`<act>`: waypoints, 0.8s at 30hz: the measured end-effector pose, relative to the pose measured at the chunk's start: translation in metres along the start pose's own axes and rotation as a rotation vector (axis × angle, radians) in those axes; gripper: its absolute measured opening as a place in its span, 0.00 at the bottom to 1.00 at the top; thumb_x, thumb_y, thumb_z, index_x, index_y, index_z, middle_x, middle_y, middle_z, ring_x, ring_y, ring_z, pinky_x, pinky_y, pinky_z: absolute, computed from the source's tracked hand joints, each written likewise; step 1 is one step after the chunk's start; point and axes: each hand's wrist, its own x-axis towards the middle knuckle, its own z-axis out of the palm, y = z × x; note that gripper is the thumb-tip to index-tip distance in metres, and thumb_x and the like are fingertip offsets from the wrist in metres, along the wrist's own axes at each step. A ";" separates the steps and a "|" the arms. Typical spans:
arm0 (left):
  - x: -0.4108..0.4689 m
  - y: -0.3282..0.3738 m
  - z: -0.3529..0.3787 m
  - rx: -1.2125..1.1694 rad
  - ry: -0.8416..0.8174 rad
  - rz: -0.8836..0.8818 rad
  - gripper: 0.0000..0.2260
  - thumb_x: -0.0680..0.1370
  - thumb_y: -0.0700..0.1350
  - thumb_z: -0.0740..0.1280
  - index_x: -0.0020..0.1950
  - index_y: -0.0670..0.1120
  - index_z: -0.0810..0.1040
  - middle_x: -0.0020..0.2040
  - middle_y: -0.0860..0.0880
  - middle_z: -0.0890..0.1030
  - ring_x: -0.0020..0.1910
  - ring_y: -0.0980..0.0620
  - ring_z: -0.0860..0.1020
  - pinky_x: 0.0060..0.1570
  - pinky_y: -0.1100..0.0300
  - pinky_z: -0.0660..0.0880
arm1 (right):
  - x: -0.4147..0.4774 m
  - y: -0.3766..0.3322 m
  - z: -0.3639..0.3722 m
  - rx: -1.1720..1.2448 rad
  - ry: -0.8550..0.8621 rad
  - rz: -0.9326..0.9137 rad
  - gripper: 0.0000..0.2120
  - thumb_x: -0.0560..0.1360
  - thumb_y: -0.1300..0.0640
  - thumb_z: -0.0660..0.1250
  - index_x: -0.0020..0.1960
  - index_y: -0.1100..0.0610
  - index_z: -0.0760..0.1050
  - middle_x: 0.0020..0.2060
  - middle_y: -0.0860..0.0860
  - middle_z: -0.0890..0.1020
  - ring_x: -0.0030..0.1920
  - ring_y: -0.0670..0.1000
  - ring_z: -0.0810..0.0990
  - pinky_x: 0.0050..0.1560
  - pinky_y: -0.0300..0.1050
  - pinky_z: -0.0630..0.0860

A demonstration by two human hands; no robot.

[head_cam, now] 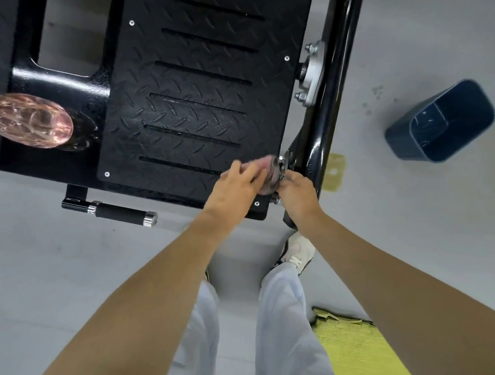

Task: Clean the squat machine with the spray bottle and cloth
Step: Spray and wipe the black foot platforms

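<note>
Head view: a pink cloth point(269, 174) lies on the footplate point(192, 80), at its 5 o'clock corner. The left hand point(234, 185) presses it, grip flat. The right hand point(297, 191) grip pinches it beside the bolts point(281, 158). Best to work the cloth around those. The spray bottle point(31, 121) waits at 9 o'clock.

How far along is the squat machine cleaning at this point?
Done: spray bottle set down beside the foot plate, which shows wet streaks. In hand: left hand presses and right hand grips the cloth at the corner bolts. Probably left: the frame tube.
</note>
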 end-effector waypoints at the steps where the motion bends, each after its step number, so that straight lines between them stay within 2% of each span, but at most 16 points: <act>1: -0.012 -0.003 0.009 0.026 0.022 0.064 0.36 0.67 0.35 0.71 0.73 0.47 0.64 0.63 0.46 0.70 0.54 0.44 0.69 0.43 0.55 0.77 | -0.005 -0.004 -0.002 -0.017 -0.006 -0.001 0.19 0.75 0.67 0.57 0.63 0.57 0.76 0.53 0.55 0.81 0.54 0.55 0.79 0.58 0.50 0.76; 3: -0.034 -0.012 0.025 0.086 0.100 0.137 0.36 0.56 0.33 0.75 0.64 0.47 0.77 0.52 0.46 0.77 0.45 0.45 0.69 0.30 0.57 0.77 | -0.010 -0.007 -0.006 -0.027 -0.020 -0.002 0.22 0.77 0.68 0.57 0.70 0.60 0.69 0.63 0.56 0.76 0.63 0.55 0.75 0.66 0.48 0.71; 6: -0.050 -0.019 0.035 0.148 0.151 0.197 0.29 0.56 0.32 0.65 0.56 0.47 0.82 0.46 0.45 0.76 0.41 0.46 0.70 0.26 0.59 0.74 | -0.016 -0.008 -0.011 -0.064 -0.073 -0.022 0.20 0.78 0.67 0.57 0.70 0.62 0.67 0.66 0.58 0.73 0.67 0.57 0.71 0.66 0.46 0.68; 8: -0.051 -0.013 0.029 0.122 0.162 0.158 0.28 0.56 0.34 0.64 0.54 0.47 0.83 0.45 0.45 0.75 0.41 0.47 0.70 0.26 0.59 0.73 | -0.019 -0.006 -0.011 -0.078 -0.066 -0.031 0.20 0.78 0.67 0.57 0.69 0.62 0.68 0.65 0.59 0.74 0.66 0.57 0.72 0.65 0.45 0.68; 10: -0.047 0.001 0.023 0.045 0.077 0.082 0.29 0.60 0.33 0.67 0.61 0.46 0.79 0.50 0.44 0.75 0.47 0.46 0.72 0.32 0.57 0.75 | -0.021 -0.002 -0.008 -0.066 -0.040 -0.024 0.21 0.77 0.70 0.57 0.70 0.62 0.68 0.65 0.59 0.75 0.67 0.56 0.72 0.68 0.45 0.67; 12: -0.046 0.018 0.022 -0.013 -0.053 0.056 0.30 0.70 0.33 0.65 0.72 0.47 0.67 0.61 0.43 0.70 0.57 0.44 0.70 0.45 0.54 0.75 | -0.025 -0.002 -0.005 -0.094 -0.039 -0.009 0.23 0.77 0.71 0.56 0.71 0.60 0.68 0.65 0.57 0.74 0.67 0.54 0.72 0.68 0.42 0.67; 14: -0.044 0.028 0.022 -0.003 -0.127 0.102 0.30 0.74 0.34 0.61 0.76 0.47 0.59 0.66 0.43 0.64 0.62 0.43 0.65 0.54 0.52 0.72 | -0.029 0.000 -0.004 -0.127 -0.041 -0.010 0.24 0.76 0.72 0.55 0.70 0.60 0.69 0.63 0.55 0.75 0.66 0.53 0.72 0.62 0.37 0.67; 15: -0.044 0.027 0.022 0.008 -0.128 0.141 0.30 0.74 0.35 0.61 0.76 0.47 0.59 0.67 0.44 0.63 0.62 0.43 0.65 0.55 0.51 0.72 | -0.030 0.002 -0.002 -0.140 -0.045 -0.027 0.23 0.76 0.72 0.55 0.69 0.61 0.69 0.61 0.53 0.76 0.65 0.53 0.73 0.61 0.36 0.67; 16: -0.046 0.022 0.026 0.032 -0.091 0.189 0.30 0.72 0.36 0.63 0.74 0.47 0.63 0.66 0.45 0.64 0.60 0.43 0.66 0.54 0.50 0.74 | -0.033 0.003 0.000 -0.163 -0.046 -0.049 0.23 0.75 0.72 0.56 0.68 0.62 0.71 0.60 0.53 0.76 0.65 0.54 0.74 0.62 0.37 0.68; 18: -0.050 0.004 0.035 0.099 0.029 0.264 0.28 0.64 0.36 0.69 0.64 0.46 0.76 0.60 0.46 0.68 0.51 0.43 0.67 0.42 0.49 0.79 | -0.037 0.007 0.006 -0.254 -0.058 -0.094 0.24 0.74 0.72 0.56 0.69 0.61 0.70 0.64 0.55 0.75 0.67 0.55 0.72 0.66 0.41 0.68; 20: -0.062 -0.027 0.044 0.157 0.091 0.276 0.24 0.61 0.36 0.68 0.57 0.46 0.81 0.54 0.46 0.71 0.46 0.44 0.66 0.36 0.51 0.79 | -0.042 0.006 0.012 -0.340 -0.066 -0.122 0.26 0.74 0.72 0.55 0.71 0.62 0.67 0.70 0.56 0.69 0.70 0.54 0.67 0.69 0.39 0.63; 22: -0.081 -0.063 0.040 0.147 0.096 0.222 0.24 0.64 0.36 0.67 0.60 0.47 0.81 0.51 0.48 0.76 0.46 0.46 0.68 0.37 0.53 0.79 | -0.045 0.006 0.018 -0.424 -0.074 -0.171 0.26 0.75 0.72 0.55 0.72 0.62 0.65 0.74 0.56 0.61 0.73 0.54 0.62 0.70 0.38 0.60; 24: -0.099 -0.095 0.033 0.125 -0.004 0.083 0.31 0.65 0.35 0.71 0.68 0.49 0.75 0.58 0.48 0.76 0.51 0.45 0.71 0.44 0.53 0.78 | -0.048 0.008 0.026 -0.488 -0.073 -0.205 0.26 0.75 0.70 0.55 0.73 0.60 0.65 0.76 0.55 0.55 0.73 0.56 0.62 0.70 0.45 0.64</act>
